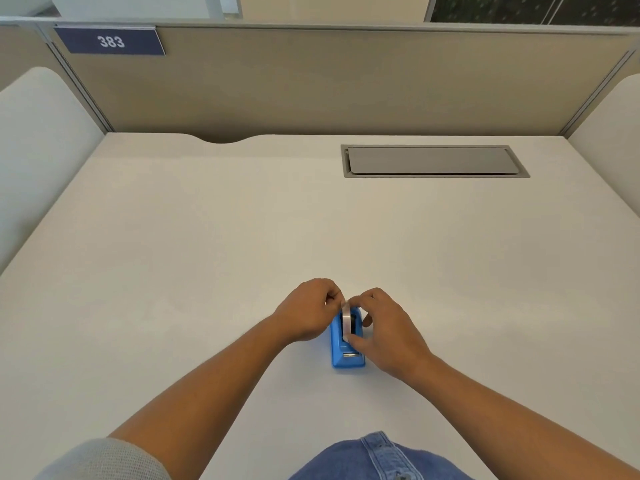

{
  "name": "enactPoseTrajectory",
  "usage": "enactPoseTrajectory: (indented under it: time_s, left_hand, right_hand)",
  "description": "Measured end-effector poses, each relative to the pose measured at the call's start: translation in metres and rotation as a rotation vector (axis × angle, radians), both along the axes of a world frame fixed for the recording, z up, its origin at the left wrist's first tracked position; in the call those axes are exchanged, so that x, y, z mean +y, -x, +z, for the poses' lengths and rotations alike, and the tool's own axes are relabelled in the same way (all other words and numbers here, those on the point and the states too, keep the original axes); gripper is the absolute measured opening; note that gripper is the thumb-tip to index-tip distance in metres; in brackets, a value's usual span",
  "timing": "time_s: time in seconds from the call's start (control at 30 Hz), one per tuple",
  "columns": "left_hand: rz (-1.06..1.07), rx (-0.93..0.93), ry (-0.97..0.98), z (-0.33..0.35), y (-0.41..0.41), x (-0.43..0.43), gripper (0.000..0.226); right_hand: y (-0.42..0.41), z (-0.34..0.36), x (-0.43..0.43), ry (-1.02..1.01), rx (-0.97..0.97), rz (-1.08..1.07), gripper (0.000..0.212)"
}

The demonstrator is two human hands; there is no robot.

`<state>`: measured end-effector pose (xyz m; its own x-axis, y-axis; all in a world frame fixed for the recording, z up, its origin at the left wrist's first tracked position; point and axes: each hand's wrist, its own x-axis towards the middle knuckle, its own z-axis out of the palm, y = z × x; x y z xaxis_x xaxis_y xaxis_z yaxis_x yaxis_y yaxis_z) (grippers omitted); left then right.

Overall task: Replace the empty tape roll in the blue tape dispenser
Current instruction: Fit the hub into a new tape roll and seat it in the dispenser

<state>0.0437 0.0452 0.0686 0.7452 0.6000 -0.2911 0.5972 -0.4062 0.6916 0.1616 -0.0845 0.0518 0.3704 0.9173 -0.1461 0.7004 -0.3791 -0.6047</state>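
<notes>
On the white desk the blue tape dispenser stands near the front edge, between both hands. The tape roll is held upright over its cradle — pinched by the left hand at the far rim and the right hand at the near rim. If lowered crooked, the roll could jam against the cradle walls — or tip the light dispenser.

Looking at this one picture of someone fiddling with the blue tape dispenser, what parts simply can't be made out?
- Head view: the far end of the blue tape dispenser is covered by the left hand and right hand.
- Whether the tape roll is full or empty: seen edge-on, too small.
- The dispenser's hub: hidden by roll and fingers.
- What lies under the closed grey desk hatch.
- The person's elbows: cut off by the bottom edge.
</notes>
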Motion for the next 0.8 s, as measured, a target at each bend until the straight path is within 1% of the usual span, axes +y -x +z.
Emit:
enactPoseTrajectory:
  time_s: [0.17,0.2,0.33,0.4,0.57,0.67,0.73,0.8]
  left_hand:
    - [-0.017,-0.005,-0.035,0.004,0.004,-0.002,0.015]
    - [-0.024,-0.005,-0.051,0.004,0.005,-0.002,0.015]
    - [-0.044,0.001,-0.089,0.005,0.006,-0.003,0.013]
    - [-0.045,-0.001,-0.094,0.005,0.006,-0.003,0.013]
    - [-0.029,-0.026,-0.067,0.006,0.007,-0.006,0.014]
    - [-0.024,-0.026,-0.067,0.004,0.008,-0.009,0.013]
    - [0.011,-0.043,-0.044,0.003,0.010,-0.009,0.011]
    - [0.069,-0.089,-0.030,0.002,0.014,-0.009,0.007]
  right_hand:
    - [-0.002,0.009,-0.001,0.059,-0.011,-0.003,0.054]
    - [-0.002,0.012,-0.001,0.045,-0.009,-0.008,0.050]
    - [-0.005,0.023,0.003,-0.065,-0.018,-0.016,0.023]
    - [-0.007,0.026,0.005,-0.073,-0.020,-0.024,0.015]
    - [-0.008,0.026,0.010,-0.051,-0.064,-0.033,0.013]
    - [-0.006,0.026,0.013,-0.041,-0.059,-0.029,0.006]
    - [-0.006,0.027,0.014,-0.039,-0.067,-0.025,0.001]
    - [-0.005,0.028,0.013,-0.037,-0.072,-0.026,0.003]
